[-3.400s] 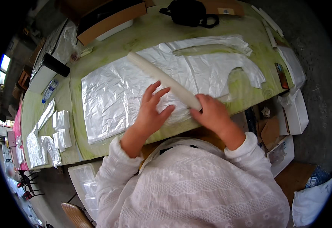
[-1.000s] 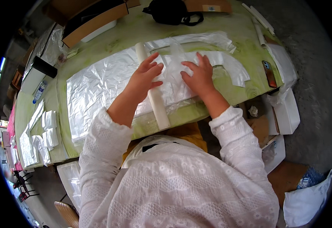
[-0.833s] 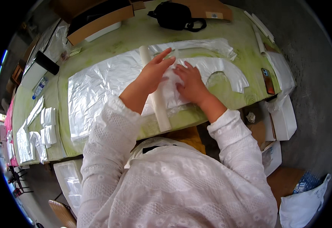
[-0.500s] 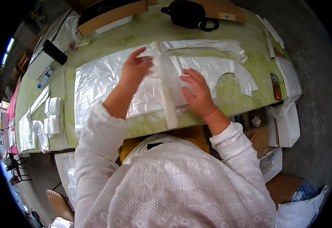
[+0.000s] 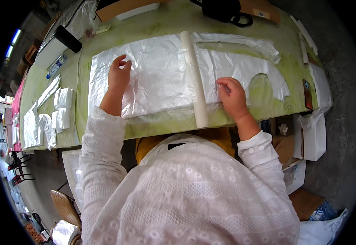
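Observation:
A flat stack of thin white plastic bags (image 5: 157, 81) lies across the table, with cut-out handles toward the right. On top of it rests a long pale cardboard tube or roll (image 5: 195, 81), running from the far side to the near table edge. My left hand (image 5: 119, 75) hovers above the bags left of the tube, its fingers bent and somewhat apart, with nothing visible in them. To the right of the tube, my right hand (image 5: 233, 96) is held over the bags near the handle part. Its fingers curl loosely, a gap showing to the thumb.
Smaller folded white plastic pieces (image 5: 43, 122) lie on the left of the green-covered table (image 5: 145, 126). Beyond them are a water bottle (image 5: 57, 66) and a black cylinder (image 5: 67, 38). A black bag (image 5: 223, 10) sits at the back; a phone (image 5: 307, 94) lies near the right edge.
My hands have moved apart, the left going leftward off the tube and the right shifting rightward. The clear film blurred around the tube no longer shows between my hands. The whole view has shifted slightly.

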Demonstrator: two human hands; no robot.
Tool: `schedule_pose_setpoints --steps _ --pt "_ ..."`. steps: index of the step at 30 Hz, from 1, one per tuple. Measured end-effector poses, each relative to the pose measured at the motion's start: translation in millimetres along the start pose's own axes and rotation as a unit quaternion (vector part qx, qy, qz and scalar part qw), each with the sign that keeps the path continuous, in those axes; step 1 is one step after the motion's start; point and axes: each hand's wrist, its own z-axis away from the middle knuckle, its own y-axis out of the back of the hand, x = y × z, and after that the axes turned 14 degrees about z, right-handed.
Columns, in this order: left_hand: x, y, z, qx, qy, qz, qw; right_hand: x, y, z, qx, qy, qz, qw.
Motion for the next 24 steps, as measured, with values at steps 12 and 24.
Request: schedule_pose_setpoints --steps 12,24 --pt "91.1 25.6 72.9 -0.477 -0.132 -0.112 0.862 -5.3 -1.7 0.4 -0.002 -0.004 0.027 1.000" --pt "71.1 -20.2 16.6 -0.383 -0.064 -0.049 0.920 -4.1 -4.8 -2.8 -0.004 0.038 0.069 0.997"
